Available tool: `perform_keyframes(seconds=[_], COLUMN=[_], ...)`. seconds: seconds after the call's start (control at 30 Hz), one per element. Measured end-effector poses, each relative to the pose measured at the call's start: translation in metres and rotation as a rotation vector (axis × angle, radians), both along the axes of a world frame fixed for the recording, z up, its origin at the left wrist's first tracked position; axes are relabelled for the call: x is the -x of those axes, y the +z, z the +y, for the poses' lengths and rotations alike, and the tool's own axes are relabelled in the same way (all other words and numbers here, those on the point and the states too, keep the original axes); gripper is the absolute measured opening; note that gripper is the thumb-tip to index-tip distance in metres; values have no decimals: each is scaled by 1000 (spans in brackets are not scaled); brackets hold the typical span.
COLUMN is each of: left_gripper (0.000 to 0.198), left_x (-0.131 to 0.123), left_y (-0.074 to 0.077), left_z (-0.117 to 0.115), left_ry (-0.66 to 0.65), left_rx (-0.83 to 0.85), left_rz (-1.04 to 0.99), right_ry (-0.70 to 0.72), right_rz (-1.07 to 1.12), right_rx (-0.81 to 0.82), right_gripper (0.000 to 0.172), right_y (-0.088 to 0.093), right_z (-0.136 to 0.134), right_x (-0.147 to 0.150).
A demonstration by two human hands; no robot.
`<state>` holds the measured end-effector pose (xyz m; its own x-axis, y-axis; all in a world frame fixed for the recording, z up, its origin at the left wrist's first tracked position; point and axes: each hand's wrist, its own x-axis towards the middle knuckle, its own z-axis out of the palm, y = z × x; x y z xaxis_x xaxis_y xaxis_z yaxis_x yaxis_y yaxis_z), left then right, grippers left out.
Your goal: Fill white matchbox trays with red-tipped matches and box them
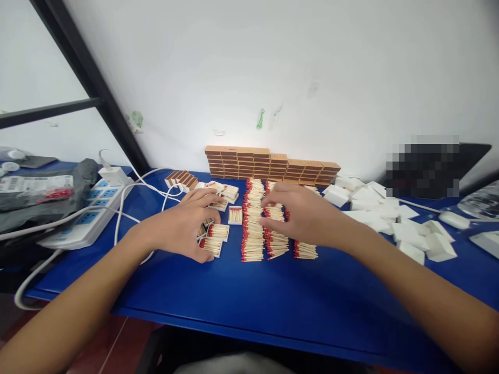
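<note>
Rows of red-tipped matches (252,228) lie bundled on the blue table (249,301). My right hand (300,215) hovers over the matches, thumb and fingers curled as if pinching a small bunch; what it grips is hidden. My left hand (183,226) rests palm down with fingers stretched over several open white trays filled with matches (217,231). One filled tray (235,214) sits between the hands.
A wall of stacked brown matchboxes (268,165) stands at the back. Empty white trays (393,218) are scattered on the right. A white power strip (93,213) with cables lies at the left beside a grey bag (42,195). A white mouse (454,219) is at far right.
</note>
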<state>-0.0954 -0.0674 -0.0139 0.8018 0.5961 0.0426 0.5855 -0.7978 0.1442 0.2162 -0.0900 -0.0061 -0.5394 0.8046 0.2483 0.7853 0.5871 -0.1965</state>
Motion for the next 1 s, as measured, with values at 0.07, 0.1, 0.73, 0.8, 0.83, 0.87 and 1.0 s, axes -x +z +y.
perform_keyframes(seconds=[0.07,0.1,0.73,0.8,0.83,0.87,1.0], left_gripper=[51,51,40,35,33,32,28], left_x=[1,1,-5,-7,-8,-8,-9], left_y=[1,1,-3,-4,-4,-4,-2], left_z=[0,0,9,12,13,13,14], left_ry=[3,0,-36,-39,-42,-44,-44], left_rx=[2,3,-227,-251,-259,-264,-269], left_rz=[6,4,-296,-316,-330,-343,-376], right_ry=[44,57,118,60,35,20,37], right_rz=[-104,-152,-337,-397,-416,-427,-433], right_rx=[76,108,288,283,283,283,291], right_gripper=[37,39,32,32,32,32,28], right_y=[5,6,20,21,21,21,21], right_z=[12,18,39,35,33,32,32], right_x=[30,42,85,93,97,101,107])
